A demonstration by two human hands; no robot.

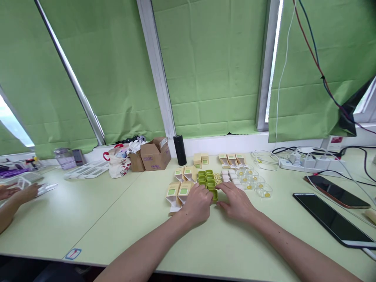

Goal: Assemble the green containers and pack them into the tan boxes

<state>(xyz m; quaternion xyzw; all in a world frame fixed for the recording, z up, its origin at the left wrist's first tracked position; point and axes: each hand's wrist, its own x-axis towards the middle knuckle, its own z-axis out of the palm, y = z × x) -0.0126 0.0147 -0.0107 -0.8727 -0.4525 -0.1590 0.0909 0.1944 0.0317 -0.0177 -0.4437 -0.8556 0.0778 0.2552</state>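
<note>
Small green square cups stand close together in rows on the table in front of me. At the near end, one green cup sits between my hands. My left hand is closed, its curled fingers against this cup's left side; the fingertips are partly hidden. On the cup's right side is my right hand, thumb and index finger apart, the index fingertip touching the rim. Open cardboard boxes with green labels stand left of the cups. To the right are small yellowish pieces, white pieces and clear containers with yellow centres.
More cartons stand behind. Further back are a black cylinder, a brown cardboard box and a cloth bag. Phones, cables and a power strip lie right. Another person's hands work at far left.
</note>
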